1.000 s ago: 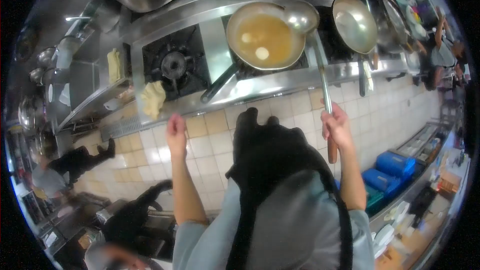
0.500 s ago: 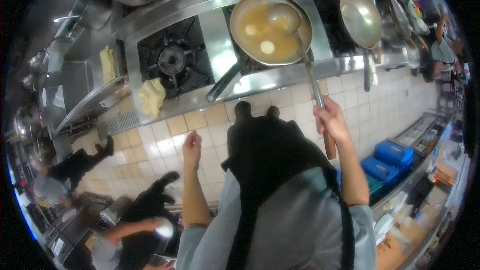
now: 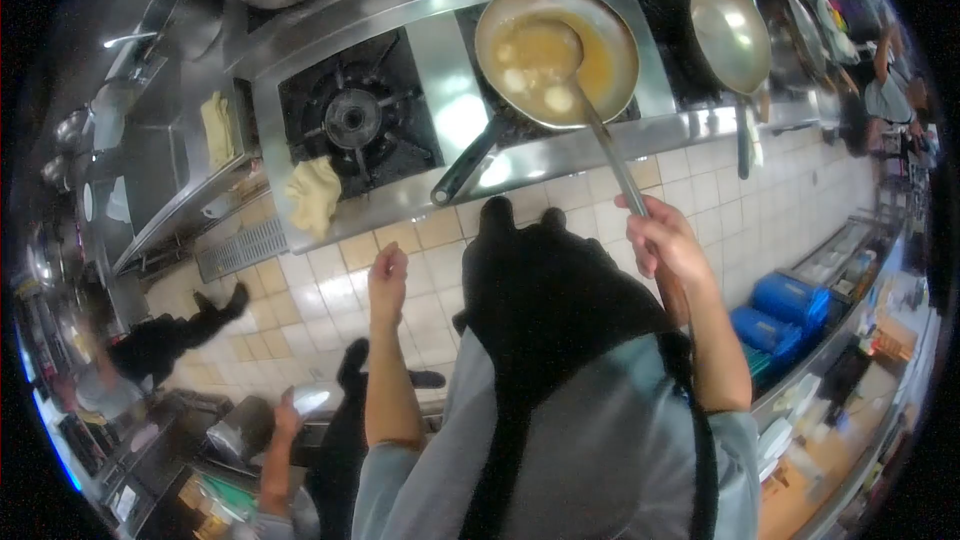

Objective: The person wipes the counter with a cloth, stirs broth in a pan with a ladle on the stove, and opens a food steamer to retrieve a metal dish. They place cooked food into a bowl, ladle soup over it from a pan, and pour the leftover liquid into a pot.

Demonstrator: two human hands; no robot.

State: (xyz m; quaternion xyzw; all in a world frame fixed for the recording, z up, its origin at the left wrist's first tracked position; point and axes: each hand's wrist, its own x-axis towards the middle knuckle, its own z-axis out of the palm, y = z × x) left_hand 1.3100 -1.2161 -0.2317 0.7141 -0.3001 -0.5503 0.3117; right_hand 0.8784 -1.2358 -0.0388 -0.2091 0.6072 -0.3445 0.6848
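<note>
Listing head view, stove & hands. R hand [image 3: 668, 238]: fingers wrapped round ladle [image 3: 618, 168], gripping nr its brown-tipped end; handle runs up fwd to stove. Ladle bowl: in pan [image 3: 622, 45], among cloudy broth [image 3: 598, 65] w/ pale round pcs [image 3: 558, 98]. Pan: on stove, ctr, blk handle [image 3: 468, 162] out over front edge, twd L. L hand [image 3: 387, 275]: out over tiled floor [image 3: 430, 315], well apart from pan; fingers loosely curled, can't tell how far closed or if anything's inside. Yellow cloth [image 3: 314, 195]: stove's front edge, beside L burner [image 3: 352, 120]. 2nd pan [image 3: 729, 35]: R of 1st, apart. Co-worker's hand [image 3: 287, 420], lower L: w/ white item [image 3: 311, 398], type unclear. Blue bins [image 3: 788, 305]: lower R.
</note>
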